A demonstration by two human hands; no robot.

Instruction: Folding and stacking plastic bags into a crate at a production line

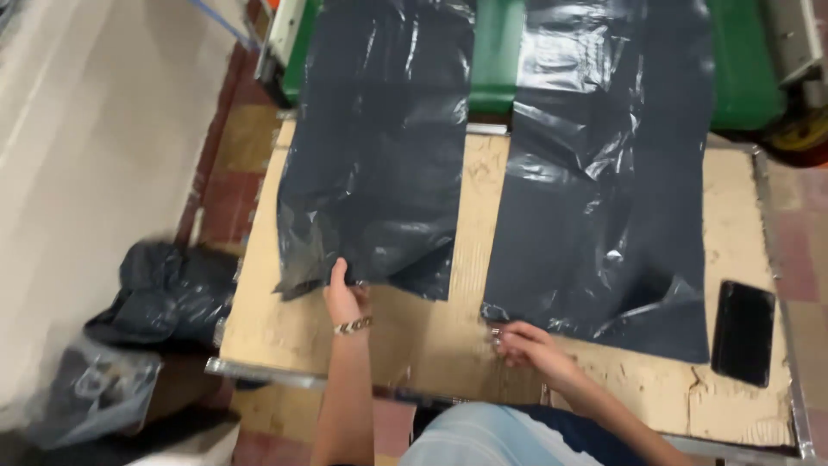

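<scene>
Two glossy dark plastic sheets | left hand (343, 298) pinches left sheet (375, 147) | right hand (528, 343) pinches right sheet (604, 181)

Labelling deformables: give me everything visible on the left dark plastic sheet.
The left dark plastic sheet is a thin, glossy, dark grey-black film, bag-like, creased and wrinkled with shiny highlights. It lies flat as a long strip, running from the green machine surface at the top down onto the cardboard-covered table. Its near edge is uneven and rumpled at the left corner. The left hand grips that near edge. A strip of bare cardboard separates it from the right dark sheet.
</scene>
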